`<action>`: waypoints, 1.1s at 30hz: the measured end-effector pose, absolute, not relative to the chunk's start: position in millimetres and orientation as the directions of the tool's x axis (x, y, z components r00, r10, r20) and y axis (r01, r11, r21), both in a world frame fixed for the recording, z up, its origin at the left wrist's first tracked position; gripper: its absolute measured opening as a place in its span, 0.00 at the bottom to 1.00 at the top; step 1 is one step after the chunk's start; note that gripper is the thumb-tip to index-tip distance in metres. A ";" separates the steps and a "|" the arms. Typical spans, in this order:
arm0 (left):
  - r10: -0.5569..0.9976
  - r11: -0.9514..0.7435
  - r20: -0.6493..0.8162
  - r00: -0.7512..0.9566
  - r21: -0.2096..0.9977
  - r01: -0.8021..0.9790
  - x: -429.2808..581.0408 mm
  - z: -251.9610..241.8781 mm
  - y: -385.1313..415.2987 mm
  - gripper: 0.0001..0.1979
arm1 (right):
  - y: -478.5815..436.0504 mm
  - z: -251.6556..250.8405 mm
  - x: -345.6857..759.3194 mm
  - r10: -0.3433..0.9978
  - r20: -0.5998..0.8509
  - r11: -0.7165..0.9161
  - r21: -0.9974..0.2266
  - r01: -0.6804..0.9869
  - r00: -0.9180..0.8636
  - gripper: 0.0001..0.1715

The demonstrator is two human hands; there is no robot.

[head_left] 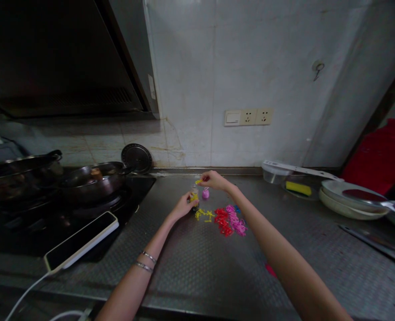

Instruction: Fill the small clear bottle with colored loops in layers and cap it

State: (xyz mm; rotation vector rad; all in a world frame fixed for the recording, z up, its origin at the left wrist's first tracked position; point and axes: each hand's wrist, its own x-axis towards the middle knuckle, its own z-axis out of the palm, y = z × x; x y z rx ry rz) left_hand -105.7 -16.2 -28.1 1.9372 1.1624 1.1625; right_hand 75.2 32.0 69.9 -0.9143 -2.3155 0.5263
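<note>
My left hand [185,205] is wrapped round a small clear bottle [194,190] that stands on the counter with yellow bits inside. Just above its mouth, my right hand [213,180] pinches some yellow rubber bands [199,182]. Loose yellow rubber bands [204,216] lie in front of the bottle. To their right are a red heap [223,221] and a pink heap [236,221] of similar small loops, and a bit of blue [237,209] shows partly behind my right forearm. A small round pink object with a pale loop [205,193] sits beside the bottle.
At left, a pan [90,180] and a pot [20,178] stand on the black stove; a phone with a cable [82,240] lies near its edge. Right are a plastic tub [275,174], a yellow sponge [298,188], stacked dishes [351,205] and a knife-like dark blade [374,245].
</note>
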 end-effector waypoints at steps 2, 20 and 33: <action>0.896 -0.442 0.378 0.234 0.810 0.386 -105.4 -27.4 -17.1 0.11 | 34.9 75.8 71.0 0.709 0.318 0.683 -0.533 0.500 -0.630 0.13; 0.896 -0.444 0.387 0.218 0.804 0.395 -106.9 -34.6 -12.7 0.12 | 25.3 129.8 28.3 0.743 -0.154 0.625 -0.191 0.757 -0.651 0.14; 0.896 -0.443 0.389 0.214 0.817 0.369 -105.7 -34.7 -12.5 0.13 | 23.8 131.8 25.6 0.717 -0.064 0.685 -0.117 0.719 -0.694 0.16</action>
